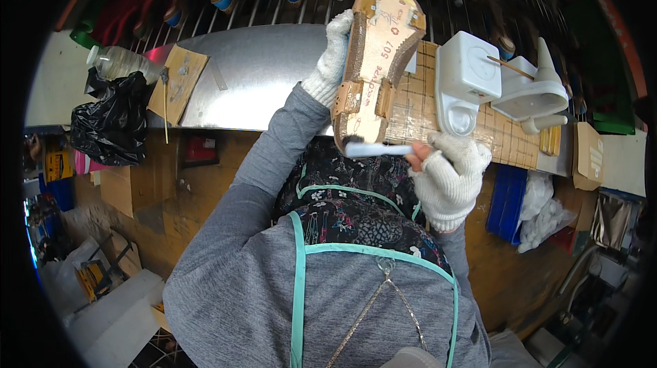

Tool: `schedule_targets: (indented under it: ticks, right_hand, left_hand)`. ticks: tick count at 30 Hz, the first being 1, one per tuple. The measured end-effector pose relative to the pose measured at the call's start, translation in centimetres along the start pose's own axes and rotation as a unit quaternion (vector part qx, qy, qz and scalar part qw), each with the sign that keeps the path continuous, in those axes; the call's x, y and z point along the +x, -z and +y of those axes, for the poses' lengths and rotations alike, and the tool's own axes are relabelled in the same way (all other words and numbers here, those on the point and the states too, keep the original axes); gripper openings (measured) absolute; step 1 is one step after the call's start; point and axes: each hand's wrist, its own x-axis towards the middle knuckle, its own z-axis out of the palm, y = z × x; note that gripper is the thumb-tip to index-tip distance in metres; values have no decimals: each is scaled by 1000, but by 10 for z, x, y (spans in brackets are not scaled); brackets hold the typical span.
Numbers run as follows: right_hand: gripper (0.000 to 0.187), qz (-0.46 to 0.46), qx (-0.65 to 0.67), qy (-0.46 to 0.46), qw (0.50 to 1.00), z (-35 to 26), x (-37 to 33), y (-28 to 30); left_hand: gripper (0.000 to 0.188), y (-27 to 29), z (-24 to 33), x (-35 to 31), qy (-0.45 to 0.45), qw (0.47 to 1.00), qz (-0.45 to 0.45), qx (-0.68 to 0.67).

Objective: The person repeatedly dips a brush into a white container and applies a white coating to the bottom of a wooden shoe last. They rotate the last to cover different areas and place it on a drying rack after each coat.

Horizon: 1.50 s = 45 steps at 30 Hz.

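Observation:
My left hand, in a white knit glove, is closed around the left side of a brown shoe held sole up. Its pale tan bottom with red print faces me, and brown upper material is folded over the edges. My right hand wears a white glove with bare fingertips. Those fingers pinch the pale handle of a small brush. Dark bristles meet the near end of the shoe's bottom.
Right of the shoe, white glue dispensers stand on a taped cardboard sheet. A metal worktop holds cardboard with a thin stick, beside a black plastic bag and a clear jar. Shoes line a rack behind.

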Motion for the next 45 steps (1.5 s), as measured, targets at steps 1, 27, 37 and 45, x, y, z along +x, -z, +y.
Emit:
schedule_targets:
  ticks: [1,27,37,45]
  right_hand:
    - [25,-20,-4,31,999,2,1,4]
    - [18,-28,57,-43,997,18,-13,1]
    - [17,-51,60,-69,994,15,-20,14]
    - [16,-37,-33,-63,997,12,-7,1]
  left_hand:
    - [86,9,-7,6,23,1000,-7,-2]
    - [91,10,-71,11,182,917,-142,-325]
    - [113,3,-33,-8,185,943,-134,-242]
    - [85,-22,3,-14,71,997,-39,3]
